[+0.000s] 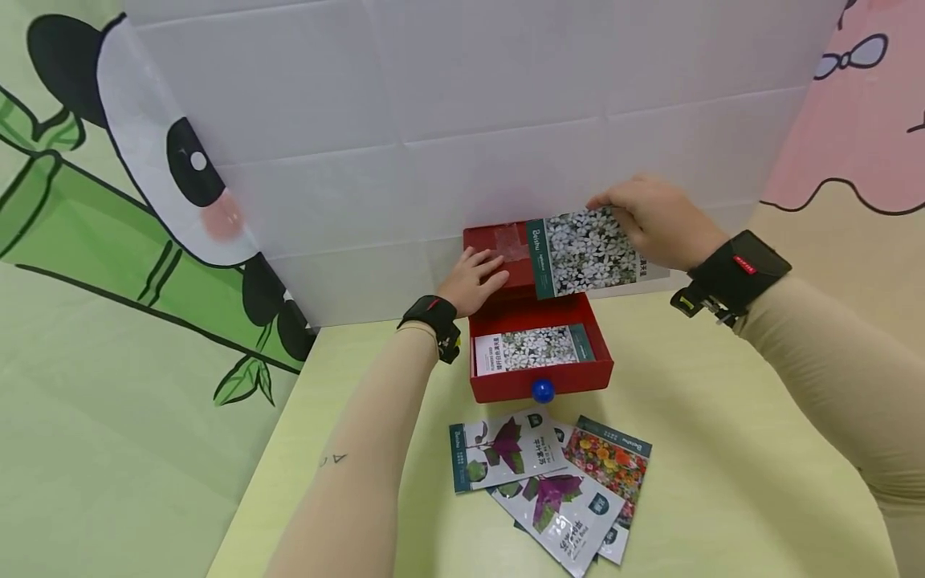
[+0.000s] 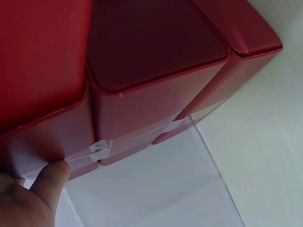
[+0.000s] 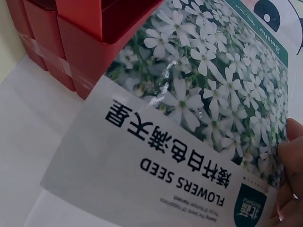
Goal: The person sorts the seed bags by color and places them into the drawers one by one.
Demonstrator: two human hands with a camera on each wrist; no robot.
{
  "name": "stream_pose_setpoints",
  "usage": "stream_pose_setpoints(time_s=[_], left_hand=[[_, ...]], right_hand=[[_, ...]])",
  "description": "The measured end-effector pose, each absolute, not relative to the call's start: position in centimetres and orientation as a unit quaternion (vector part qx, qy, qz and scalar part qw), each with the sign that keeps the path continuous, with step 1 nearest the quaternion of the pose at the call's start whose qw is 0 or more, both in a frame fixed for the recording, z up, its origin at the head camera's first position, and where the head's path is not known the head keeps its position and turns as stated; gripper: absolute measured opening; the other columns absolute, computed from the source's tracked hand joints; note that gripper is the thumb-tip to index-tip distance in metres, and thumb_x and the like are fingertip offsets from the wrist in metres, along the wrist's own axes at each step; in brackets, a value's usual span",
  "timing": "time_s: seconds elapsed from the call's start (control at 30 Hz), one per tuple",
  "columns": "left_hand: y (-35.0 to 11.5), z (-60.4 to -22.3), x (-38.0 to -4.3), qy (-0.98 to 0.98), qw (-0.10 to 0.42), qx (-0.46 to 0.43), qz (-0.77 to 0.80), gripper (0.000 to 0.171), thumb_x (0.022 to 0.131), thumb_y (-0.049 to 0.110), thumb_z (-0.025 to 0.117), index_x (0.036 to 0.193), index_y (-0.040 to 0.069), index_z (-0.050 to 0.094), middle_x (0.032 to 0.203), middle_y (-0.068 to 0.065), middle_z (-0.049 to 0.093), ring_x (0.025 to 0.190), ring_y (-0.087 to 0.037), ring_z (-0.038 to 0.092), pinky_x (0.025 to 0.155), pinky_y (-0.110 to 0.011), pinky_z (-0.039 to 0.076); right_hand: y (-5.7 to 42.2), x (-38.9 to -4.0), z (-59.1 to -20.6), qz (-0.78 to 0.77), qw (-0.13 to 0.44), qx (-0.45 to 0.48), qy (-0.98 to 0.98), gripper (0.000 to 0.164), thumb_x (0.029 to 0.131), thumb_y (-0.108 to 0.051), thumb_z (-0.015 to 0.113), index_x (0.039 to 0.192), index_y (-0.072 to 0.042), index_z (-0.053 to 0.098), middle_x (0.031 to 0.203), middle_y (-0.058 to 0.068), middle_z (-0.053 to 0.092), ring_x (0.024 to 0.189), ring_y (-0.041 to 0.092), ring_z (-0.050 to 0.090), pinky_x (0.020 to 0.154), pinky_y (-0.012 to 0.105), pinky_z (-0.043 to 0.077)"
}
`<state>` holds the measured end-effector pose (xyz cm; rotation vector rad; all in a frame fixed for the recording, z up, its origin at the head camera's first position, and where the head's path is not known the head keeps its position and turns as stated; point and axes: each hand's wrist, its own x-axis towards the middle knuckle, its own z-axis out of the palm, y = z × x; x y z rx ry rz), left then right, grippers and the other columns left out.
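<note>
In the head view my right hand (image 1: 654, 221) pinches a flower seed packet (image 1: 588, 253) by its edge, above the right side of a red drawer box (image 1: 506, 241). White flowers and Chinese lettering cover the packet (image 3: 208, 94), seen close in the right wrist view. My left hand (image 1: 470, 285) rests with spread fingers on the box's left side; one finger shows against the taped red wall (image 2: 132, 113) in the left wrist view. The box's red drawer (image 1: 535, 389) with a blue knob (image 1: 543, 391) is pulled out, and another white-flower packet (image 1: 535, 349) lies inside it.
In front of the drawer, several seed packets overlap on the pale yellow table (image 1: 694, 449): purple-leaf packets (image 1: 556, 510) and a packet with orange and red flowers (image 1: 610, 466). Behind the box hangs a white sheet (image 1: 361, 201), with a panda drawing at its left.
</note>
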<state>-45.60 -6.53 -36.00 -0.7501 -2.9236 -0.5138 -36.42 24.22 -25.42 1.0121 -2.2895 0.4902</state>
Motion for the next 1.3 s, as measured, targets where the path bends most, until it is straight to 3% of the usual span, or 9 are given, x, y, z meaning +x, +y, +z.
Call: stream_pose_setpoints(time_s=[0.37, 0.57, 0.73, 0.93, 1.07, 1.2, 1.3], left_hand=[[-6.9, -35.8, -45.6, -0.953, 0.041, -0.247, -0.172, 0.057, 0.101, 0.049, 0.038, 0.151, 0.021, 0.034, 0.158, -0.006, 0.024, 0.147, -0.030, 0.003, 0.116, -0.050, 0.013], [-6.9, -36.2, -45.9, -0.953, 0.051, -0.255, -0.157, 0.054, 0.102, 0.044, 0.039, 0.148, 0.016, 0.040, 0.157, -0.008, 0.026, 0.147, -0.030, 0.006, 0.118, -0.043, 0.009], [-6.9, -36.2, -46.1, -0.945, 0.073, -0.292, -0.127, 0.046, 0.104, 0.033, 0.039, 0.142, 0.010, 0.049, 0.150, -0.012, 0.037, 0.145, -0.027, 0.019, 0.118, -0.037, 0.004], [-6.8, -35.9, -46.0, -0.928, 0.107, -0.355, 0.015, 0.041, 0.104, 0.017, 0.040, 0.144, 0.011, 0.046, 0.146, -0.007, 0.045, 0.139, -0.024, 0.034, 0.117, -0.048, 0.010], [-6.8, -36.5, -46.1, -0.939, 0.074, -0.332, -0.055, 0.047, 0.103, 0.021, 0.047, 0.148, 0.013, 0.039, 0.152, -0.008, 0.036, 0.145, -0.027, 0.020, 0.118, -0.045, 0.007], [-7.3, -37.2, -46.6, -0.938, 0.042, -0.311, -0.144, 0.058, 0.097, 0.019, 0.058, 0.149, 0.008, 0.035, 0.157, -0.013, 0.025, 0.147, -0.033, 0.005, 0.118, -0.044, 0.008], [-7.6, -37.7, -47.4, -0.928, 0.015, -0.297, -0.225, 0.061, 0.096, 0.017, 0.060, 0.150, 0.006, 0.034, 0.158, -0.014, 0.020, 0.147, -0.031, 0.003, 0.117, -0.047, 0.011]], right_hand=[[22.0, -36.0, -25.5, 0.165, 0.279, 0.391, -0.861, 0.030, 0.090, 0.010, 0.055, 0.115, -0.001, 0.068, 0.103, 0.015, 0.069, 0.092, 0.029, 0.054, 0.081, 0.043, 0.047], [20.8, -35.8, -25.8, 0.164, 0.279, 0.415, -0.850, 0.029, 0.089, 0.007, 0.057, 0.115, 0.000, 0.068, 0.104, 0.015, 0.069, 0.092, 0.029, 0.055, 0.082, 0.043, 0.047], [19.7, -35.3, -25.9, 0.175, 0.280, 0.430, -0.841, 0.028, 0.089, 0.007, 0.056, 0.113, 0.000, 0.068, 0.102, 0.014, 0.069, 0.092, 0.028, 0.056, 0.083, 0.042, 0.047], [18.6, -34.8, -26.1, 0.201, 0.267, 0.437, -0.835, 0.028, 0.089, 0.006, 0.058, 0.115, -0.001, 0.067, 0.104, 0.013, 0.068, 0.091, 0.026, 0.055, 0.083, 0.041, 0.046], [18.1, -34.6, -26.5, 0.213, 0.266, 0.436, -0.833, 0.028, 0.090, 0.006, 0.058, 0.115, -0.002, 0.067, 0.106, 0.012, 0.068, 0.092, 0.025, 0.055, 0.082, 0.040, 0.047], [17.6, -34.5, -26.9, 0.218, 0.275, 0.437, -0.828, 0.028, 0.090, 0.005, 0.057, 0.115, -0.002, 0.068, 0.107, 0.011, 0.069, 0.093, 0.025, 0.057, 0.082, 0.040, 0.048], [17.1, -34.5, -27.2, 0.228, 0.270, 0.436, -0.827, 0.028, 0.091, 0.004, 0.056, 0.115, -0.003, 0.068, 0.110, 0.010, 0.068, 0.096, 0.025, 0.058, 0.084, 0.039, 0.048]])
